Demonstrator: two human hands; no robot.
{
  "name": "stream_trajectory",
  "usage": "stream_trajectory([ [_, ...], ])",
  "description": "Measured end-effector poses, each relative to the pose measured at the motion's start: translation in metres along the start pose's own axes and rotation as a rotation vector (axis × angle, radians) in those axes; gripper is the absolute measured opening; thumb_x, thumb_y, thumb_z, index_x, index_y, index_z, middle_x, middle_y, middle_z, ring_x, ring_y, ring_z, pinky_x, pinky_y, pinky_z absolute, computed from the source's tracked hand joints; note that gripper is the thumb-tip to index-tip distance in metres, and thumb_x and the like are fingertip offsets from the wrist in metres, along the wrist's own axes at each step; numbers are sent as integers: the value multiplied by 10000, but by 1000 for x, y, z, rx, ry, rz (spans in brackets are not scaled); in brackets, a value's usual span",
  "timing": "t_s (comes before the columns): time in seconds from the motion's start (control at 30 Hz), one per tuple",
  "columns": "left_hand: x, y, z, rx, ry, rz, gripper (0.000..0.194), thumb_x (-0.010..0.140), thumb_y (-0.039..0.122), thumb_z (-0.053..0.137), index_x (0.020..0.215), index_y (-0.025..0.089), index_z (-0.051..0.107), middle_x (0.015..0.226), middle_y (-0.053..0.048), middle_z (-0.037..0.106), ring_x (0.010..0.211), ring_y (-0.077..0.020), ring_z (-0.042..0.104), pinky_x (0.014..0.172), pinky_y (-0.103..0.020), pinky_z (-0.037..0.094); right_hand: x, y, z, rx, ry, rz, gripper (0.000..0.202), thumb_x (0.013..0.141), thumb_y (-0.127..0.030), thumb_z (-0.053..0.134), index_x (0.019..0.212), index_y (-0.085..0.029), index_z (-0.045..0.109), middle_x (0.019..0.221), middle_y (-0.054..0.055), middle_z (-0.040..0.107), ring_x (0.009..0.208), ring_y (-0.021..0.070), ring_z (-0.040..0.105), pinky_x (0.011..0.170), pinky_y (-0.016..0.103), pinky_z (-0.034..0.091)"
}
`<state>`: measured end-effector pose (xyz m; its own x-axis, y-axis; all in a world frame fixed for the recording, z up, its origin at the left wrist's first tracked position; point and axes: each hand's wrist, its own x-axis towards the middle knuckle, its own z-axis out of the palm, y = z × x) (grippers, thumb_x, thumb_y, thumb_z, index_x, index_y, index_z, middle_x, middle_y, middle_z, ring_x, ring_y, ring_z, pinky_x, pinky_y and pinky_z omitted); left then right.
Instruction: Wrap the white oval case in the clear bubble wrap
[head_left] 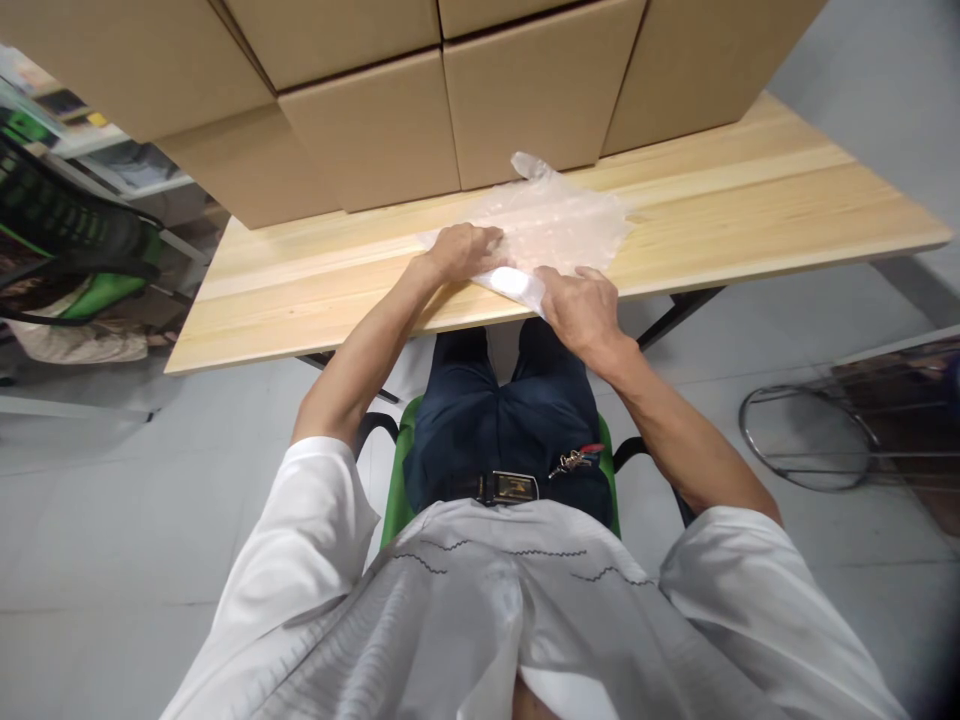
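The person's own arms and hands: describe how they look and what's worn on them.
The left sleeve and right sleeve are white, short and loose. Below them, the left forearm and right forearm are bare. The left hand and right hand wear no gloves.

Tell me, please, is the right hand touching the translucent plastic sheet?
Touching: the head view shows the right hand against the near edge of the translucent plastic sheet, without any gap.

Translucent, crinkled plastic sheet (pixel 562 215) on a pale wooden table (pixel 750 215)
Your bare left hand (pixel 461 250) rests on it — your bare right hand (pixel 581 306) curls over its glossy near edge — with stacked brown cardboard boxes (pixel 371 135) behind.
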<state>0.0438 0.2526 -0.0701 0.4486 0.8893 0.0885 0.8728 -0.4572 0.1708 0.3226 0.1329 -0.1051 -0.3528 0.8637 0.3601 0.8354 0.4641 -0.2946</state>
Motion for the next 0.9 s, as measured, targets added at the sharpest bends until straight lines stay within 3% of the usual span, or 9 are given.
stream_trajectory([
  [0.13, -13, -5, -1, -54, 107, 23, 513, 1203, 558, 687, 1533, 226, 896, 1274, -182, 942, 1373, -425, 854, 1231, -531, 623, -1, 1, 0, -38, -25, -16, 425, 1142, -203, 516, 1292, -207, 914, 1028, 183, 932, 929, 374, 801, 1078, 597, 647],
  [0.27, -43, 4, 5, -94, 260, 116, 497, 1274, 544, 591, 1598, 271, 851, 1492, -211, 872, 1475, -435, 809, 1307, -617, 582, -2, 5, 5, -52, -5, -13, 391, 1169, -223, 546, 1262, -212, 925, 1026, 182, 936, 956, 376, 794, 1012, 569, 629],
  [0.47, -84, 39, 27, -120, 214, 378, 445, 1282, 461, 530, 1561, 304, 839, 1572, -221, 832, 1478, -441, 775, 1289, -695, 608, 0, -8, -4, -145, -67, 3, 397, 1176, -195, 550, 1291, -171, 929, 1081, 204, 946, 996, 374, 799, 973, 525, 607],
  [0.57, -86, 47, 35, -130, 228, 406, 444, 1243, 367, 539, 1568, 278, 828, 1581, -233, 840, 1479, -440, 773, 1277, -696, 632, 0, -7, -9, -174, -109, 16, 393, 1179, -203, 557, 1324, -142, 918, 1121, 232, 942, 1038, 394, 819, 964, 518, 590],
  [0.7, -80, 45, 41, -164, 263, 420, 479, 1216, 294, 519, 1586, 261, 823, 1624, -236, 848, 1523, -424, 785, 1302, -687, 646, -5, 10, -17, -96, -84, 45, 357, 1219, -303, 566, 1297, -197, 898, 1096, 203, 918, 1003, 398, 805, 895, 502, 574],
  [0.8, -78, 41, 43, -208, 267, 420, 474, 1225, 308, 557, 1616, 257, 822, 1682, -236, 829, 1612, -402, 764, 1358, -658, 632, -8, 10, -26, -71, 10, 6, 409, 1264, -371, 526, 1380, -186, 872, 1288, 248, 904, 1138, 430, 800, 937, 530, 602],
  [0.9, -80, 42, 43, -224, 256, 398, 449, 1241, 351, 584, 1603, 245, 828, 1689, -245, 814, 1625, -402, 749, 1363, -639, 633, -3, -11, -30, -41, 79, -69, 407, 1284, -397, 545, 1521, -192, 805, 1472, 262, 854, 1351, 456, 747, 1042, 545, 622],
])
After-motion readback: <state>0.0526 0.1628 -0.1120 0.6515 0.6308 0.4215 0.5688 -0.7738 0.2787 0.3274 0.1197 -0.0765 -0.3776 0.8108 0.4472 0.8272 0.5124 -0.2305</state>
